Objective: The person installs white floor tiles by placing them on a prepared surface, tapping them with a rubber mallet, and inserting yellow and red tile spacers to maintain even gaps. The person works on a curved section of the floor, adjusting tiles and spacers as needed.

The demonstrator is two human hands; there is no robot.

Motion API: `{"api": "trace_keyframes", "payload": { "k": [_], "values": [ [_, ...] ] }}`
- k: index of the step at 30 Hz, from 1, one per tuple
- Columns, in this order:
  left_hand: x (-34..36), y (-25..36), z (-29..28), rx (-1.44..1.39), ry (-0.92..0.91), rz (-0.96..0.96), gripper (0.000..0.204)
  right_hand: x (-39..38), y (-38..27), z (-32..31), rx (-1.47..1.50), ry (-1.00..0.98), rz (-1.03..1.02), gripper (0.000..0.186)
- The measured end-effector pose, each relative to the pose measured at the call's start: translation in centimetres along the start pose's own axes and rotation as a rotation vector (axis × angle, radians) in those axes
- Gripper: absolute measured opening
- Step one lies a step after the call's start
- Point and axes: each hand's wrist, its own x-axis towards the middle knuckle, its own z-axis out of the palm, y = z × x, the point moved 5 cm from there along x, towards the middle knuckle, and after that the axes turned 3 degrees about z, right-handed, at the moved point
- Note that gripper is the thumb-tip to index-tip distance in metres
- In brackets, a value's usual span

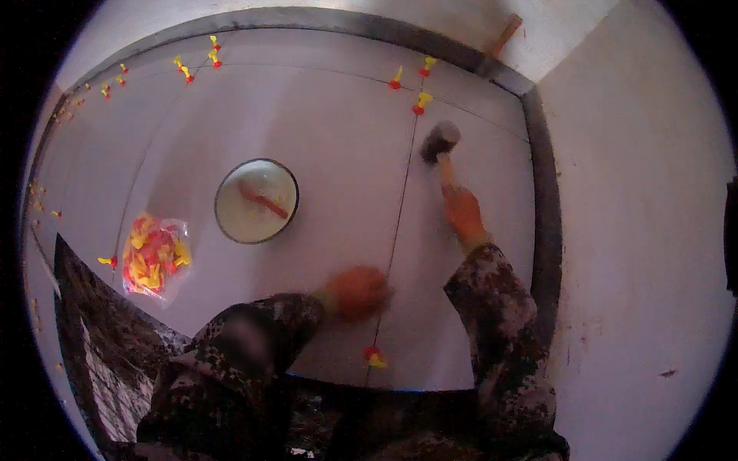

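Note:
My right hand is closed round the wooden handle of a mallet with a dark, pale-faced head. The mallet is over the large grey tile at the right, beside a long joint line. My left hand is low over the tiles, just left of that same joint. Motion smears its fingers, so I cannot tell whether it holds anything. Nearer me on the joint stands a red and yellow tile leveling spacer. Another tile leveling spacer stands at the joint's far end, where the lines cross.
A round bowl with a reddish-handled tool in it stands on the middle tile. Left of it lies a clear bag of red and yellow spacer parts. A dark strip borders the right wall. A wooden handle leans at the far corner.

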Motion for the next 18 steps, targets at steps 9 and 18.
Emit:
{"api": "trace_keyframes", "payload": {
  "k": [9, 18],
  "values": [
    [3.5, -2.8, -2.8, 0.211, -0.039, -0.045, 0.061, 7.8, -7.4, 3.5, -0.059, 0.054, -0.095, 0.047],
    [4.3, -2.6, -3.6, 0.143, 0.018, -0.037, 0.066, 4.1, 4.0, -1.1, -0.229, 0.137, 0.016, 0.035]
  ]
}}
